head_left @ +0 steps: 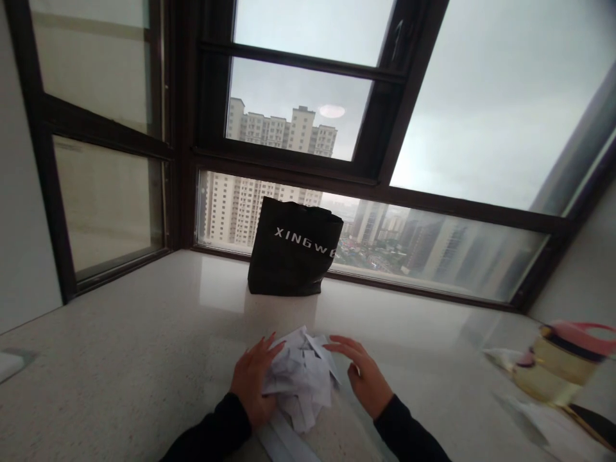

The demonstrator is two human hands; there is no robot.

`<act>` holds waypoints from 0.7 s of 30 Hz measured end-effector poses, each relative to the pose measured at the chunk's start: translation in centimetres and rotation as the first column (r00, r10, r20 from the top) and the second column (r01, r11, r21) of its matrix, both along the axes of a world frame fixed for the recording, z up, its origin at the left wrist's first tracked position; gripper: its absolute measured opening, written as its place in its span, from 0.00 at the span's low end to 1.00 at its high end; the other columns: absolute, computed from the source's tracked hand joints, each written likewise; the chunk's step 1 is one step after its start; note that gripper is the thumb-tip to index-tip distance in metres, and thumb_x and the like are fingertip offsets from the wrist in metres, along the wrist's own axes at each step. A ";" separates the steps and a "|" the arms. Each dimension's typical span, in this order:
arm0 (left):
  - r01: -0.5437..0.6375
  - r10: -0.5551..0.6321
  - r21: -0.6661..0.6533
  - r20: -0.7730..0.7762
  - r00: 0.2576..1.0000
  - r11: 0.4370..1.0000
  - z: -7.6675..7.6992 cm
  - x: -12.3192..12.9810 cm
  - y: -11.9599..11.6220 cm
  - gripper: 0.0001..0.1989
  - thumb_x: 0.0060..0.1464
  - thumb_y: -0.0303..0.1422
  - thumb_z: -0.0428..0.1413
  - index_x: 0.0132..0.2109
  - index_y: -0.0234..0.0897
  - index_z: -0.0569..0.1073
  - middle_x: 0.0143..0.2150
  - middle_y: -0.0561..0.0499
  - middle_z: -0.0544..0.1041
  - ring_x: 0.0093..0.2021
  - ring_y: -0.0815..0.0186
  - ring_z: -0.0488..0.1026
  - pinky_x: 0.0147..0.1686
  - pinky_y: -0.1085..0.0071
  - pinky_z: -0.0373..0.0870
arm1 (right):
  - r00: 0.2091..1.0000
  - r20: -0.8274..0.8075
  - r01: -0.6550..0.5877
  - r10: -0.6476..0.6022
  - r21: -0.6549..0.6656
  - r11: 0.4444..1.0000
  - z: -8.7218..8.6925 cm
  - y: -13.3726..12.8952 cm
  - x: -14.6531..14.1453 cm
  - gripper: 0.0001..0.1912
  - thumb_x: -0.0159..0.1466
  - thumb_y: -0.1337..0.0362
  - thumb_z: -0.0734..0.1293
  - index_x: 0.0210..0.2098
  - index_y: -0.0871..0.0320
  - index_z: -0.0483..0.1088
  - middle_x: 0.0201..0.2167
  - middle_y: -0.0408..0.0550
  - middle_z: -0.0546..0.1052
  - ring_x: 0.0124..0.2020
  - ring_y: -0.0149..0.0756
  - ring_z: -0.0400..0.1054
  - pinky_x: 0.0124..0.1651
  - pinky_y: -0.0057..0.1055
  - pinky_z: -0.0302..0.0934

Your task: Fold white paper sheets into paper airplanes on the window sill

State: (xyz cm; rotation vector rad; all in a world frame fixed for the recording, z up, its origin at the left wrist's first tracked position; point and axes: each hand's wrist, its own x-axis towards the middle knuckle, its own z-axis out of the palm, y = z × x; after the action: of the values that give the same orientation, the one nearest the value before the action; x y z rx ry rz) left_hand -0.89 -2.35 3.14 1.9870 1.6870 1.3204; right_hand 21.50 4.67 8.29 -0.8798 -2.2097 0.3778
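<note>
A heap of torn white paper pieces (301, 378) lies on the pale speckled countertop, close in front of me. My left hand (255, 378) rests along the heap's left side with its fingers apart, touching the paper. On the other side, my right hand (359, 372) has its fingers stretched toward the heap's upper right edge; whether the fingertips touch it I cannot tell. Neither hand grips anything. A longer paper strip (286, 441) sticks out toward me from under the heap. Behind the heap a black bag (293, 263) with white lettering stands upright by the window.
At the right stands a yellowish see-through bottle (553, 366) with a pink lid. White packets (548, 423) and a dark object (599, 427) lie near it. A white item (9, 364) sits at the left edge. Dark-framed windows (298, 160) border the countertop (144, 359).
</note>
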 end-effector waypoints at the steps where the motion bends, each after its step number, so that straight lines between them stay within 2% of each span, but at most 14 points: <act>1: 0.006 -0.009 -0.038 -0.086 0.996 0.999 0.2 0.4 -0.5 0.37 0.30 0.29 0.53 0.54 0.44 0.57 0.56 0.49 0.56 0.56 0.51 0.48 0.52 0.52 0.38 | 0.998 -0.007 0.062 -0.062 -0.021 0.998 -0.3 0.3 0.4 0.18 0.52 0.71 0.56 0.41 0.54 0.67 0.45 0.47 0.67 0.48 0.39 0.57 0.50 0.41 0.49; 4: 0.062 -0.081 -0.108 -0.183 0.980 0.992 0.4 1.4 -1.5 0.49 0.28 0.43 0.58 0.58 0.42 0.45 0.59 0.45 0.49 0.57 0.48 0.43 0.50 0.47 0.32 | 0.977 0.029 0.213 -0.211 -0.153 0.965 -1.4 1.4 0.6 0.21 0.53 0.60 0.60 0.46 0.59 0.62 0.46 0.52 0.66 0.48 0.43 0.57 0.49 0.42 0.52; 6: 0.047 -0.073 -0.127 -0.202 0.977 0.991 0.1 1.5 -1.6 0.49 0.29 0.49 0.56 0.58 0.41 0.44 0.59 0.43 0.49 0.57 0.47 0.42 0.49 0.45 0.32 | 0.967 0.068 0.254 -0.245 -0.230 0.940 -2.2 1.5 -0.1 0.25 0.52 0.57 0.61 0.47 0.60 0.60 0.45 0.54 0.67 0.48 0.45 0.58 0.48 0.42 0.52; 9: 0.004 -0.044 -0.166 -0.240 0.970 0.986 -0.9 1.1 -0.9 0.45 0.33 0.48 0.55 0.58 0.38 0.47 0.58 0.41 0.51 0.56 0.46 0.44 0.49 0.44 0.34 | 0.974 0.044 0.227 -0.224 -0.284 0.931 -3.0 1.0 -2.5 0.28 0.48 0.61 0.65 0.48 0.61 0.59 0.42 0.54 0.69 0.46 0.46 0.60 0.47 0.41 0.52; 12: 0.031 -0.057 -0.132 -0.192 0.980 0.991 -1.9 0.8 -0.2 0.41 0.37 0.39 0.55 0.58 0.36 0.47 0.58 0.40 0.50 0.56 0.50 0.47 0.50 0.48 0.39 | 0.984 -0.070 0.120 -0.165 -0.425 0.897 -3.0 0.2 -5.2 0.33 0.42 0.72 0.65 0.49 0.58 0.56 0.38 0.50 0.70 0.39 0.41 0.64 0.42 0.38 0.57; 15: 0.073 -0.072 0.013 -0.052 0.996 0.997 -1.8 0.9 0.1 0.35 0.39 0.32 0.52 0.56 0.37 0.51 0.59 0.42 0.49 0.56 0.56 0.49 0.51 0.57 0.47 | 0.986 -0.114 0.053 -0.124 -0.490 0.870 -2.1 0.1 -6.9 0.31 0.41 0.77 0.62 0.46 0.59 0.57 0.34 0.48 0.70 0.27 0.34 0.68 0.29 0.31 0.63; 17: 0.079 -0.083 0.105 0.032 0.996 0.991 -1.1 1.2 0.0 0.32 0.40 0.31 0.50 0.55 0.41 0.53 0.59 0.46 0.48 0.56 0.58 0.49 0.51 0.59 0.50 | 0.985 -0.138 0.017 -0.101 -0.513 0.858 -0.9 0.3 -7.1 0.30 0.42 0.77 0.60 0.46 0.59 0.56 0.32 0.46 0.70 0.24 0.32 0.67 0.24 0.28 0.62; 20: 0.059 -0.065 0.133 0.042 0.997 0.989 0.2 1.4 -0.4 0.35 0.39 0.30 0.51 0.57 0.42 0.48 0.60 0.48 0.44 0.57 0.57 0.45 0.52 0.58 0.47 | 0.972 -0.220 -0.019 -0.087 -0.436 0.900 1.8 0.1 -6.4 0.33 0.46 0.75 0.60 0.51 0.56 0.49 0.36 0.45 0.69 0.31 0.33 0.66 0.30 0.28 0.61; 21: 0.050 -0.052 0.109 0.017 0.998 0.993 0.5 1.3 -0.5 0.39 0.36 0.30 0.52 0.57 0.40 0.46 0.60 0.47 0.43 0.58 0.55 0.42 0.52 0.56 0.44 | 0.960 -0.267 -0.012 -0.081 -0.329 0.944 2.7 -0.3 -6.1 0.32 0.48 0.74 0.59 0.52 0.55 0.48 0.38 0.47 0.68 0.34 0.34 0.65 0.31 0.29 0.61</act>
State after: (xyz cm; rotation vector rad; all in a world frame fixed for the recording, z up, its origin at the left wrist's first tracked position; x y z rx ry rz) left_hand 0.37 -2.85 3.60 2.0549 1.5761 1.4367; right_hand 15.41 4.36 11.00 -0.9722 -1.8976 0.8202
